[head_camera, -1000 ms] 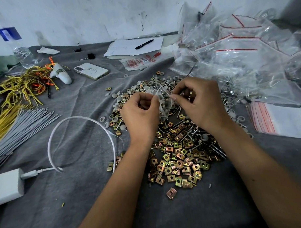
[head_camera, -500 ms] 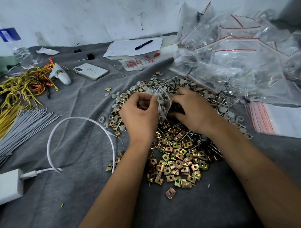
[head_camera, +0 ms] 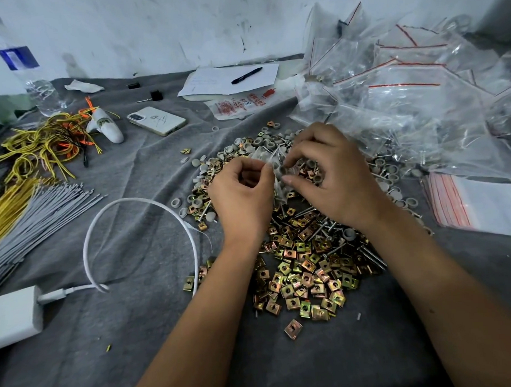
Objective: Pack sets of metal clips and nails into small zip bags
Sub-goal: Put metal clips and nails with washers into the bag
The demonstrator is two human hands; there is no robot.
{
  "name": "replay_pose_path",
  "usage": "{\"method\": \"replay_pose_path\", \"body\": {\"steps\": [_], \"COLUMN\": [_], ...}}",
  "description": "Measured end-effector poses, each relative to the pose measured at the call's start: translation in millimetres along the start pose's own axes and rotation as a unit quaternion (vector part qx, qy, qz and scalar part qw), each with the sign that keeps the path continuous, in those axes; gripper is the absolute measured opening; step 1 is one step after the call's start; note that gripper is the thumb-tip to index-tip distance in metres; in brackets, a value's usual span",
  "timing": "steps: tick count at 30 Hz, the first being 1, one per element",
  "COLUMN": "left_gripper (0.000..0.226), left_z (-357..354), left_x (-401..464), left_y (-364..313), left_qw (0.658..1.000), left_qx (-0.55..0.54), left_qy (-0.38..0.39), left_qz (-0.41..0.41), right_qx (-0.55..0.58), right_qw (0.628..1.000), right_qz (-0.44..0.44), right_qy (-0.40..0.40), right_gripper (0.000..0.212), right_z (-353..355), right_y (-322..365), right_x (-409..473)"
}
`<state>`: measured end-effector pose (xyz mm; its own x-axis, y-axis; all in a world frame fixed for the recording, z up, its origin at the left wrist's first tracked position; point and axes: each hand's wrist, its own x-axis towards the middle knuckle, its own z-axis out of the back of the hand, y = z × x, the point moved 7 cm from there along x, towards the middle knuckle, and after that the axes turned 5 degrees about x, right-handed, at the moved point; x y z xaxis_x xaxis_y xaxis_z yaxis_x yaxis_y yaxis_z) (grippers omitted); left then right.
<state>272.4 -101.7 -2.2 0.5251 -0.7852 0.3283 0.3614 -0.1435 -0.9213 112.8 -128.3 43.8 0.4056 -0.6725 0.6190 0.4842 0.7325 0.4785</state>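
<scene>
Filling: my left hand (head_camera: 242,191) pinches the small clear plastic zip bag (head_camera: 272,163) open above the brass-coloured square metal clips (head_camera: 306,275); my right hand (head_camera: 331,173) pinches a round grey cap (head_camera: 284,170) at its mouth. Next, I judge, drop it inside.

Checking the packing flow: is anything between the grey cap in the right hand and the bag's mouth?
Nothing visible. The right hand pinches the cap right at the small bag, which the left hand pinches beside it.
</scene>
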Motion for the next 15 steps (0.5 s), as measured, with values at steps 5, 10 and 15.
{"method": "replay_pose_path", "body": {"steps": [5, 10, 15], "left_gripper": [0.016, 0.015, 0.017], "left_z": [1.7, 2.4, 2.7], "left_x": [-0.7, -0.4, 0.1], "left_y": [-3.0, -1.6, -1.0], "left_qw": [1.000, 1.000, 1.000], "left_qx": [0.003, -0.009, -0.007], "left_qy": [-0.015, -0.017, -0.022], "left_qz": [-0.008, 0.005, 0.012], "right_qx": [-0.008, 0.019, -0.032], "right_qw": [0.999, 0.997, 0.994], "right_qz": [-0.034, -0.056, -0.108], "right_qy": [0.001, -0.048, -0.011], "right_gripper": [0.024, 0.017, 0.008], "right_z": [1.8, 10.5, 7.1], "right_y": [-9.8, -14.4, -31.1], "right_x": [0.0, 1.9, -1.1]}}
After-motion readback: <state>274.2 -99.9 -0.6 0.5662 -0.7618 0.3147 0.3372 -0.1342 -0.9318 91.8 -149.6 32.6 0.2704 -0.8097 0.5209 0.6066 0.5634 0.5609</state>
